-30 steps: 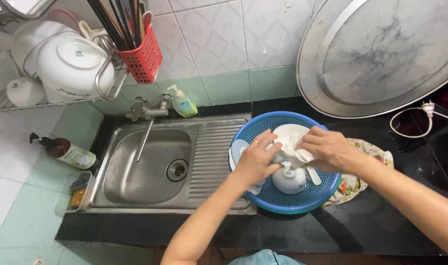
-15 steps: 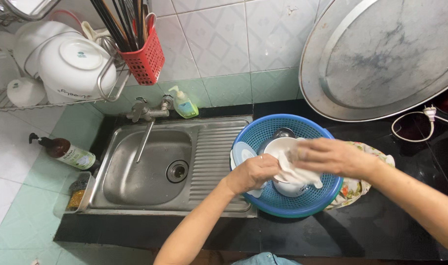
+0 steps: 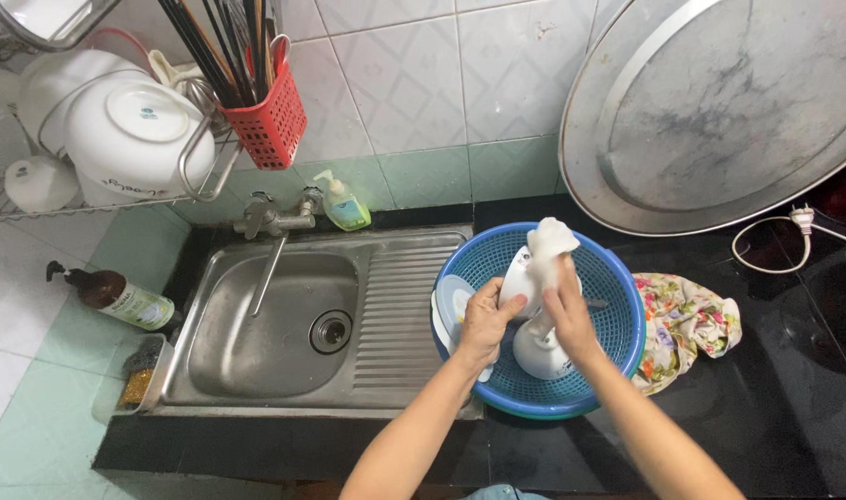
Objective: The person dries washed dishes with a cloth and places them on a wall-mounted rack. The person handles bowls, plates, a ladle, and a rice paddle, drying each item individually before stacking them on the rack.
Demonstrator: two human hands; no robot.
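Here the left hand point(image 3: 486, 319) grips a white bowl point(image 3: 520, 282) above the blue basket point(image 3: 617, 361), while the right hand point(image 3: 565, 306) pinches a white cloth point(image 3: 551, 243) against it: drying, I think; next, turn the bowl.

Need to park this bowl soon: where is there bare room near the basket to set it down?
Bare: the ribbed drainboard between sink basin and blue basket; the black counter right of the floral cloth. Crowded: inside the basket, where both hands hold a white bowl.

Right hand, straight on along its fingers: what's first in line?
The white cloth the right hand already grips, on the white bowl; beyond that the blue basket's far rim. Depth uncertain.
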